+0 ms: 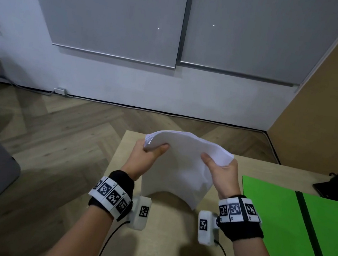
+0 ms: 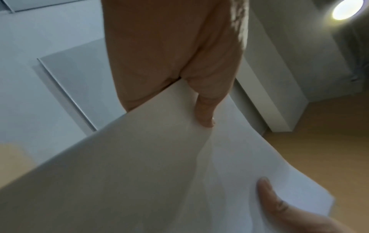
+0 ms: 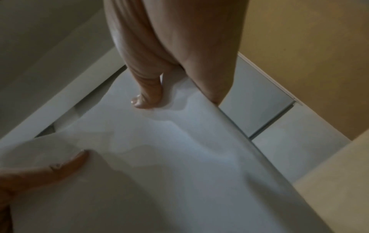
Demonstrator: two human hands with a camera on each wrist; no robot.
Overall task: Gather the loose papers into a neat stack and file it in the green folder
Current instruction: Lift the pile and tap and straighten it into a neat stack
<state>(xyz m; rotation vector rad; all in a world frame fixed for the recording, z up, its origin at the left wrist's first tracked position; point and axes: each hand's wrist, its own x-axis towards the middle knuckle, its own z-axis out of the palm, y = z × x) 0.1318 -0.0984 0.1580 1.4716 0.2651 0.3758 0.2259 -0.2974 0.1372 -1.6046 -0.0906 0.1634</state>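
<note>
A: Where are the papers (image 1: pixel 182 164) at this point?

B: Off the worktop (image 1: pixel 163 230) and in both hands, held upright over its far left part. The left hand (image 1: pixel 147 157) pinches the top left corner with the thumb in front and fingers behind; the right hand (image 1: pixel 220 173) pinches the top right the same way. The sheets sag and bow between the two grips, and the lower edge hangs just above the surface, though I can't tell whether it touches.

A: So the gathering is done?

B: It looks so. I see no loose sheets lying elsewhere on the worktop. But the stack isn't neat: at the upper left corner the edges fan out unevenly.

A: And the green folder (image 1: pixel 280 220)?

B: It lies flat along the right edge of the worktop, near the right wrist. I can't say whether it is spread open or shut. Nothing is in it.

A: What's left, then?

B: Squaring the edges, probably by tapping them on the worktop, then carrying the stack right and filing it.
</note>
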